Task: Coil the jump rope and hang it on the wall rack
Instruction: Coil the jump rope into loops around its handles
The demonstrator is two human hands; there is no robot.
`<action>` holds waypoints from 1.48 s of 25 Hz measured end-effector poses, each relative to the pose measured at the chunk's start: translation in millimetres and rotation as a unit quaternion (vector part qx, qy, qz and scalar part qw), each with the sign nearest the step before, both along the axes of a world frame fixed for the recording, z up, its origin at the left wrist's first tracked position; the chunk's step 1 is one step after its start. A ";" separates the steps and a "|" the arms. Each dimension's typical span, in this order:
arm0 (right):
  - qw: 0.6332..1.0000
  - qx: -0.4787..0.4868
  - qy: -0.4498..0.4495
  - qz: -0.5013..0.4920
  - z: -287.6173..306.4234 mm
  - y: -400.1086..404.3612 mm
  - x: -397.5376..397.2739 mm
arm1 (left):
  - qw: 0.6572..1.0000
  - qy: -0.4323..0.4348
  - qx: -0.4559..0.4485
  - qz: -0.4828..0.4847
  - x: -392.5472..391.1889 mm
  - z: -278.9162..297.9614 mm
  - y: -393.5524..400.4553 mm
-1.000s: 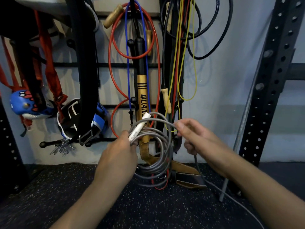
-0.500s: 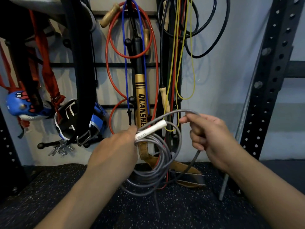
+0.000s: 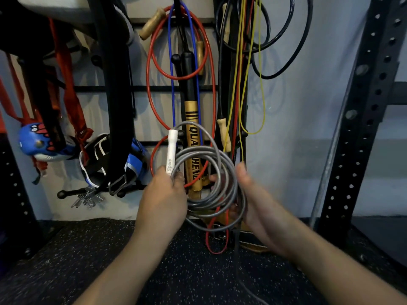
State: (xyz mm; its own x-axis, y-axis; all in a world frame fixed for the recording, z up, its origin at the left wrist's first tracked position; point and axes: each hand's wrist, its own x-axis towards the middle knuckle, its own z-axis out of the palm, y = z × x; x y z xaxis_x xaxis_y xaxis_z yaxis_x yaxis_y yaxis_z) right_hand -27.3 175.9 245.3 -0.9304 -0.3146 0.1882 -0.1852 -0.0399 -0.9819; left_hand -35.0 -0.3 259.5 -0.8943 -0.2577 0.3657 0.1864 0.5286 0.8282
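Observation:
The grey jump rope is wound into several loops in front of me. My left hand grips the loops together with the rope's white handle, which points upward. At the coil's right side is my right hand, its fingers curled around the loops and thumb up. A loose grey tail drops from the coil toward the floor. Behind, the black wall rack has bars and knobbed pegs.
Red, blue, yellow and black ropes with wooden handles hang on the rack, beside a gold-black stick. Gloves, red straps and keys hang at left. A black perforated upright stands at right. Speckled rubber floor lies below.
My right hand came down and left from holding a raised loop and now cups the coil's right side. The white handle swung from slanted to upright. One more loop lies on the coil.

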 end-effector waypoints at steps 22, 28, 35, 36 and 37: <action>0.986 -0.163 -0.018 -0.026 -9.0 -9.5 -9.8 | 0.814 -0.117 0.536 -0.190 14.3 -10.5 29.9; 0.966 -0.249 -0.053 0.044 -32.0 -14.7 -7.6 | 0.768 -0.078 0.612 -0.171 16.3 -0.6 35.8; 0.992 -0.124 0.031 -0.012 -17.0 -38.3 7.3 | 0.829 -0.023 0.543 -0.132 17.5 -13.9 50.8; 0.991 -0.122 0.035 -0.043 -16.3 -42.0 6.8 | 0.840 -0.016 0.526 -0.133 16.6 -16.2 53.2; 0.989 -0.129 0.034 -0.067 -16.3 -45.0 5.9 | 0.845 -0.014 0.518 -0.133 15.5 -18.6 54.6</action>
State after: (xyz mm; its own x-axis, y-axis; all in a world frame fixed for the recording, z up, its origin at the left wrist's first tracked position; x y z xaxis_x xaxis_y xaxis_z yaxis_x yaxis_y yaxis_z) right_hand -21.4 130.9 229.0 -0.9429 -0.1222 0.3098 -0.2714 -0.2573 -0.9274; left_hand -19.5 54.3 240.9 -0.9758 -0.2141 0.0450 0.1566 -0.5399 0.8270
